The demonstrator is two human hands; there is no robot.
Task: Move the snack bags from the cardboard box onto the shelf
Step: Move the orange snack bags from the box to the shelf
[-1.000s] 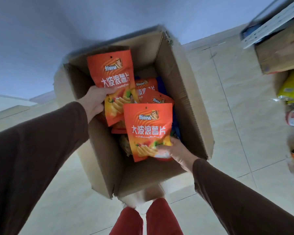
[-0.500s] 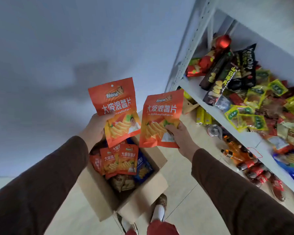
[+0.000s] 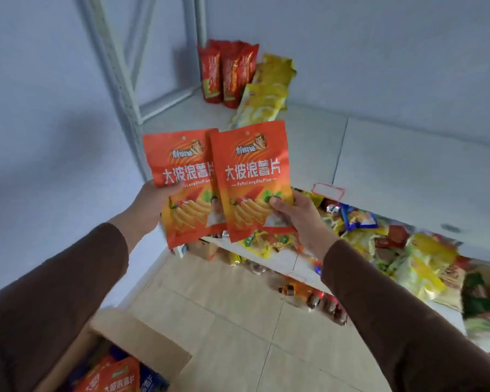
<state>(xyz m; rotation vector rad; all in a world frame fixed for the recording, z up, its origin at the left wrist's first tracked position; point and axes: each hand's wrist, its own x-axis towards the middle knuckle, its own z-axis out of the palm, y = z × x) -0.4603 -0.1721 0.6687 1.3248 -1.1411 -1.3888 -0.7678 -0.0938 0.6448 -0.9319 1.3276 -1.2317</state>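
Both orange bags (image 3: 249,179) now overlapping, gripped in hands (image 3: 300,219) before shelf (image 3: 408,154); red packets (image 3: 227,72) behind.

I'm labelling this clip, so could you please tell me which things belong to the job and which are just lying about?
Job: left hand bag; right hand bag; box; shelf.
Lying about: red bags; yellow bags; bottles.

We hold 2 orange snack bags (image 3: 251,179) upright, overlapping, above the shelf (image 3: 393,154); more bags sit in cardboard box (image 3: 142,338) below.
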